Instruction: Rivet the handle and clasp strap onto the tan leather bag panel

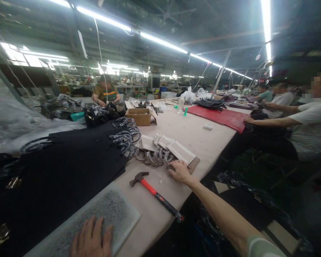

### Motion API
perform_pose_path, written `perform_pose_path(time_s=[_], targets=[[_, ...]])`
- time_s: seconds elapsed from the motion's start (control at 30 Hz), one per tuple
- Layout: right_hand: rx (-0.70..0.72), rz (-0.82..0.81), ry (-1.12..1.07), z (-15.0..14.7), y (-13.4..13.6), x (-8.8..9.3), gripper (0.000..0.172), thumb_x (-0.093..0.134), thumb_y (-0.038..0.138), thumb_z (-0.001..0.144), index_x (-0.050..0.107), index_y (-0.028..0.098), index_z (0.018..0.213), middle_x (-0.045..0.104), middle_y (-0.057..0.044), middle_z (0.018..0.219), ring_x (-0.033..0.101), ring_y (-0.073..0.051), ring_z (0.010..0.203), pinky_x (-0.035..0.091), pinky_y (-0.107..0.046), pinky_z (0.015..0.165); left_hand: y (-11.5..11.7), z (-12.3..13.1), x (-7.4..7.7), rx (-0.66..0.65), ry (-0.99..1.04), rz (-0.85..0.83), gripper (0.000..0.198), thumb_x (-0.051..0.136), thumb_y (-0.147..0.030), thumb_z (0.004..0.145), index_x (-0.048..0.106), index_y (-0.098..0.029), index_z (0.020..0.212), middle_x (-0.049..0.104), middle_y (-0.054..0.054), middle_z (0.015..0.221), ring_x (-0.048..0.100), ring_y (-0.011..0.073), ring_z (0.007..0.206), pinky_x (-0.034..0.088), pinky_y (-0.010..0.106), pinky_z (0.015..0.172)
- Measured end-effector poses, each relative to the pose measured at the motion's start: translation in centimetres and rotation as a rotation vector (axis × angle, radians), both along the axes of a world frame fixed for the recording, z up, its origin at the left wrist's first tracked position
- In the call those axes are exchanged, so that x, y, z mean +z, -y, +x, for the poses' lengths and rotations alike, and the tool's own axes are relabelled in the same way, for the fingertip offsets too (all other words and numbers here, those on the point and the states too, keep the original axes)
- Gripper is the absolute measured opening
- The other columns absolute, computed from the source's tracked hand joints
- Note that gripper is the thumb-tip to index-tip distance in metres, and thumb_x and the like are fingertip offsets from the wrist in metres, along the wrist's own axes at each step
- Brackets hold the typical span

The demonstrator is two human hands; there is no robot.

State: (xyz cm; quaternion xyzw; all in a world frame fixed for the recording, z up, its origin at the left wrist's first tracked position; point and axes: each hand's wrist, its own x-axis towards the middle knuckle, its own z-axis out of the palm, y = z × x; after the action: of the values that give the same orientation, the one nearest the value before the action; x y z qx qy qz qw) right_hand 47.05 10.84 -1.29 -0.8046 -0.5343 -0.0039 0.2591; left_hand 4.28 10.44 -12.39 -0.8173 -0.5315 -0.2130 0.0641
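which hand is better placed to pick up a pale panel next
Right, most likely: the right hand is at the edge of the nearest pale panel, while the left hand lies on the speckled slab, farther off.

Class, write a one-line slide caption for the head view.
Left hand on a worn slab, right hand beside wrapped handles, claw hammer between.

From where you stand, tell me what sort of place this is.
Probably a factory floor where bags are made: black pieces and pale pieces with plastic-wrapped handles lie on the long table beside a claw hammer, under rows of strip lights.
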Motion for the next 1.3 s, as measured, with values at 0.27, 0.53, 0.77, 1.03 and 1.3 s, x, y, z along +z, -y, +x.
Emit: perform_pose_path(time_s=[0.27,0.53,0.77,1.03,1.3], targets=[[-0.068,0.063,-0.031,-3.2,-2.9,6.0,0.032,0.049,0.038,0.097,0.066,0.014,0.083,0.067,-0.011,0.086,0.062,-0.024,0.086,0.047,-0.036,0.079,2.0,2.1,4.4,0.1,0.173,-0.109,0.042,0.042,-0.032,0.098,0.065,-0.007,0.122,0.056,0.022,0.137,0.046,0.0362,0.134,0.031,0.056,0.115],[0.356,0.721,-0.777,-14.3,2.0,15.0,0.024,0.073,0.043,0.081,0.065,0.022,0.071,0.059,-0.005,0.073,0.058,-0.017,0.065,0.049,-0.037,0.066,2.0,0.6,6.6,0.221,1.077,-0.168,0.032,0.057,-0.033,0.091,0.065,-0.014,0.116,0.062,0.018,0.129,0.054,0.031,0.126,0.038,0.049,0.112],[0.612,0.178,-1.713,-21.6,1.5,11.6,0.038,0.086,0.045,0.071,0.059,0.019,0.074,0.036,0.007,0.056,0.051,-0.013,0.057,0.048,-0.025,0.05,8.9,-2.9,11.0,0.179,2.127,-0.621,0.061,0.057,-0.072,0.083,0.063,-0.017,0.107,0.069,0.014,0.11,0.067,0.0288,0.104,0.056,0.042,0.088],[0.369,-0.006,-2.07,-26.1,2.3,1.6,0.032,0.086,0.034,0.074,0.058,0.017,0.076,0.043,0.008,0.057,0.052,-0.01,0.06,0.053,-0.024,0.06,12.9,-5.1,10.5,0.331,2.041,-0.569,0.054,0.088,-0.039,0.063,0.066,-0.013,0.106,0.074,0.011,0.106,0.069,0.027,0.104,0.056,0.037,0.092],[0.327,0.201,-2.178,-27.1,6.0,-1.8,0.029,0.089,0.037,0.07,0.065,0.025,0.079,0.069,0.005,0.096,0.064,-0.017,0.102,0.05,-0.045,0.104,9.6,-7.1,10.2,0.35,2.233,-0.463,0.032,0.079,-0.025,0.071,0.066,-0.014,0.099,0.075,0.006,0.097,0.07,0.0222,0.098,0.057,0.033,0.088]])
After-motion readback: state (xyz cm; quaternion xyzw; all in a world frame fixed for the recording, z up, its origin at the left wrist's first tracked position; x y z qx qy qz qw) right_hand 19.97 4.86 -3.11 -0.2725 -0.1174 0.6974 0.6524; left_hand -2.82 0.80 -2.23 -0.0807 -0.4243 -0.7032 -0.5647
